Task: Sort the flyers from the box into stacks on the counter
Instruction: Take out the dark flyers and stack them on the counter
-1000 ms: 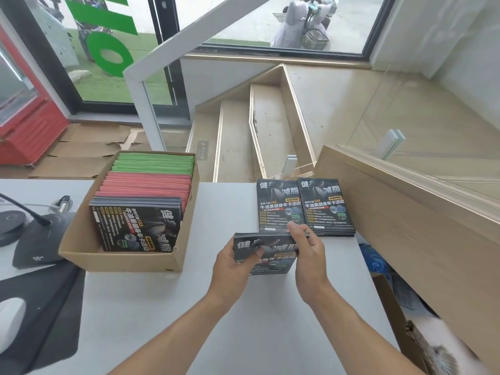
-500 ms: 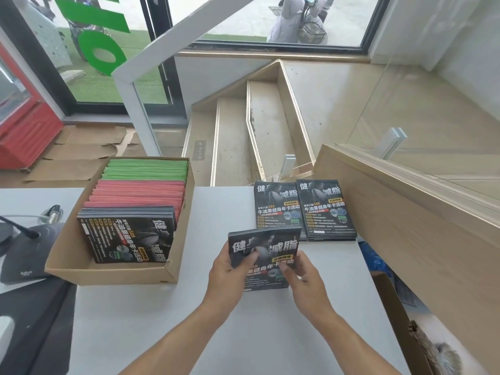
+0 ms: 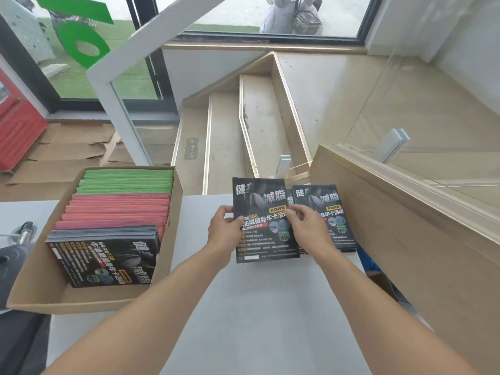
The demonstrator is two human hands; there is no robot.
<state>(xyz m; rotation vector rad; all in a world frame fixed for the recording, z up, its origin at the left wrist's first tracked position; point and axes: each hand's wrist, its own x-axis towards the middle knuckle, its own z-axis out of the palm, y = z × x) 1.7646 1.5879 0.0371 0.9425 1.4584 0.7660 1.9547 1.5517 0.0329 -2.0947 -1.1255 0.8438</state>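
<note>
Between your hands sits a black flyer (image 3: 263, 212), held upright-facing over the white worktop (image 3: 243, 307). Your left hand (image 3: 226, 231) pinches its left edge, thumb on the printed face, and your right hand (image 3: 307, 226) pinches its right edge the same way. Just beyond your right hand, a stack (image 3: 328, 209) of the same black flyers lies on the worktop, partly covered by that hand. Well to the left of your left hand, the box (image 3: 173, 239) holds green, pink and black flyers standing in rows.
</note>
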